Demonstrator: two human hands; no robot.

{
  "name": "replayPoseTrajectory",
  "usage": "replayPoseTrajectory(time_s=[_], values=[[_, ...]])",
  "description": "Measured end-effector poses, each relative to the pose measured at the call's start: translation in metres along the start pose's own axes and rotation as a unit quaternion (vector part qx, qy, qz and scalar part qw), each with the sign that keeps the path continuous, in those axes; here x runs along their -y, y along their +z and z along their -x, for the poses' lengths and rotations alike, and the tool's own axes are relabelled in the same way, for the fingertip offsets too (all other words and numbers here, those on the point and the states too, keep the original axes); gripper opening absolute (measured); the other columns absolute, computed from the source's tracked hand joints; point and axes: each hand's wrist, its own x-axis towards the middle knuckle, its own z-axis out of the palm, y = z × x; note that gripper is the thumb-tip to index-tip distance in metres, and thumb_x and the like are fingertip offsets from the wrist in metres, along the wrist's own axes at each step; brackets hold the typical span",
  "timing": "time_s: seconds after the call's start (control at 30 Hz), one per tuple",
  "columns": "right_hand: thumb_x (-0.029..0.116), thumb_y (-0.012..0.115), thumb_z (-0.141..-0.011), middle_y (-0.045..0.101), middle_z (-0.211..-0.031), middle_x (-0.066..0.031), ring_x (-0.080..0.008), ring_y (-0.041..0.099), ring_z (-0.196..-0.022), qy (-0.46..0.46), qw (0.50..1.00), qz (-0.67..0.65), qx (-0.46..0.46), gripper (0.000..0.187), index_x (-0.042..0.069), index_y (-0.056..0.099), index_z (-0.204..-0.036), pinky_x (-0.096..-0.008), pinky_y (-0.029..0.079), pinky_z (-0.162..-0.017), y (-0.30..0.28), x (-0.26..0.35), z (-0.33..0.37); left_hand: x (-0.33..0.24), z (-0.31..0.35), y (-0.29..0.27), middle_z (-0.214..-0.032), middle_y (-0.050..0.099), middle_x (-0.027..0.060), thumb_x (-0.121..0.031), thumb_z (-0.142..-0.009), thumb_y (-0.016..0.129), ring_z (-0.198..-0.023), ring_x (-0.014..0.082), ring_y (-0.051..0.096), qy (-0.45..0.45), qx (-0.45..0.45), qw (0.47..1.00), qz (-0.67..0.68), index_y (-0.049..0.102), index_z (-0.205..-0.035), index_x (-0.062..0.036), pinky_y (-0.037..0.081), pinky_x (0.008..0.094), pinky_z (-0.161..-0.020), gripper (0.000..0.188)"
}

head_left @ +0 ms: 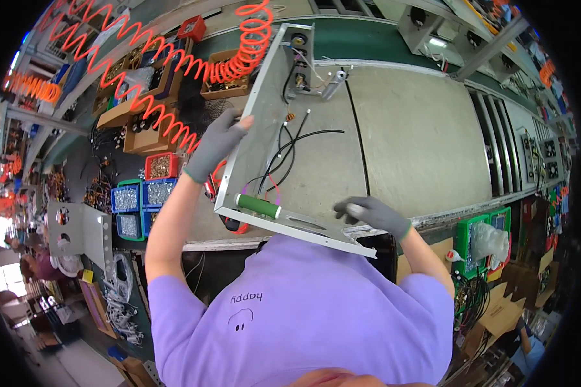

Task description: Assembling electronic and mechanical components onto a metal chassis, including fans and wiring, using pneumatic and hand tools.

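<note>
Metal casing (259,129) lies against the left hand (217,144)

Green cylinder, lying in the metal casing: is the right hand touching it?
No, the gloved right hand is apart from the green cylinder.

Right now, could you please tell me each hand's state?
Left hand: at the metal frame; grip cannot be told.
Right hand: loosely curled; whether it holds anything cannot be told.

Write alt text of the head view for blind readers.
A person's grey-gloved left hand touches the edge of a grey three-sided sheet-metal frame; the grey-gloved right hand, apparently empty, is near its lower side. Within it are a green, white-ended cylinder and thin black cables.
</note>
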Motion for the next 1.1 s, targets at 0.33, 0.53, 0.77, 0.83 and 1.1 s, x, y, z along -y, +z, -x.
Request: replayPoseTrajectory(time_s=[0.33, 0.53, 0.77, 0.83, 1.1], values=[[0.031, 0.045, -0.087, 0.047, -0.070, -0.0060, -0.0142, 0.046, -0.066, -0.250, 0.844, -0.122, -0.459, 0.035, 0.001, 0.048, -0.070, -0.0287, 0.037, -0.061, 0.097, -0.121, 0.028, -0.011, -0.085, 0.018, -0.089, 0.061, 0.0240, -0.013, -0.069, 0.053, -0.085, 0.0352, 0.060, 0.081, -0.050, 0.973, -0.210, 0.057, -0.100, 0.0026, 0.046, 0.0378, -0.078, 0.035], [0.039, 0.032, -0.091, 0.039, -0.053, -0.0018, -0.0120, 0.038, -0.052, -0.266, 0.783, -0.208, -0.523, 0.049, 0.006, 0.042, -0.057, -0.0275, 0.029, -0.051, 0.099, -0.116, -0.005, -0.035, -0.083, 0.043, -0.081, 0.064, 0.0179, -0.007, -0.066, 0.051, -0.074, 0.0253, 0.063, 0.064, -0.044, 0.992, -0.095, 0.060, -0.096, 0.0022, 0.048, 0.0332, -0.066, 0.032], [0.033, 0.035, -0.093, 0.034, -0.050, -0.0013, -0.0095, 0.034, -0.048, -0.310, 0.618, -0.169, -0.702, 0.046, 0.009, 0.032, -0.053, -0.0280, 0.026, -0.047, 0.055, -0.064, 0.061, -0.045, -0.068, 0.070, -0.070, 0.059, 0.0072, 0.000, -0.060, 0.051, -0.062, 0.0154, 0.053, 0.050, -0.003, 0.999, -0.007, 0.062, -0.090, 0.0019, 0.045, 0.0303, -0.056, 0.032], [0.031, 0.035, -0.093, 0.034, -0.051, -0.0016, -0.0092, 0.033, -0.049, -0.343, 0.610, -0.075, -0.710, 0.044, 0.008, 0.033, -0.055, -0.0282, 0.025, -0.047, 0.054, -0.016, 0.086, -0.010, -0.079, 0.073, -0.073, 0.060, 0.0081, 0.001, -0.060, 0.051, -0.062, 0.0155, 0.053, 0.071, 0.009, 0.996, 0.048, 0.062, -0.094, 0.0017, 0.045, 0.0293, -0.057, 0.035], [0.017, 0.063, -0.070, 0.050, -0.053, -0.0039, -0.0242, 0.051, -0.046, -0.262, 0.638, 0.398, -0.605, 0.010, 0.009, 0.060, -0.063, -0.0350, 0.038, -0.043, 0.096, 0.061, 0.027, 0.218, -0.126, 0.112, -0.092, 0.060, 0.0128, 0.004, -0.070, 0.050, -0.075, 0.0211, 0.059, -0.019, 0.098, 0.954, 0.283, 0.051, -0.114, 0.0028, 0.049, 0.0303, -0.066, 0.043]])
